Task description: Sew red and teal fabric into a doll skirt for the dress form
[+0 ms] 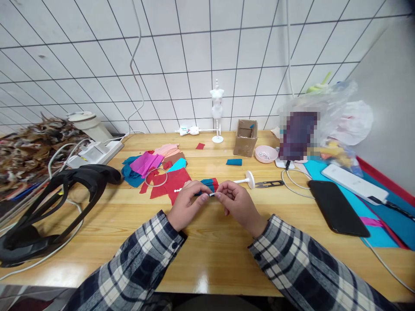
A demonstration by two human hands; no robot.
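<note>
My left hand (187, 202) and my right hand (238, 203) meet at the middle of the table, fingers closed. Between their fingertips is a small white strip (212, 194). My right thumb and forefinger pinch one end; my left thumb and finger close at the other. Just behind them lies a miniature dress form on its side, its torso wrapped in blue and red cloth (210, 184). Its white neck knob (177, 190) points left, and its white round base (250, 179) is to the right. My left fingers partly cover the form.
Red cloth (170, 185), a metal ring (156, 177) and coloured scraps (147, 164) lie left. Thread snips (269, 184), a pink bowl of beads (266, 154) and a cardboard box (245, 138) are right. A white dress form (217, 106) stands behind. A black phone (337, 207) lies far right, a black headset (61, 168) left.
</note>
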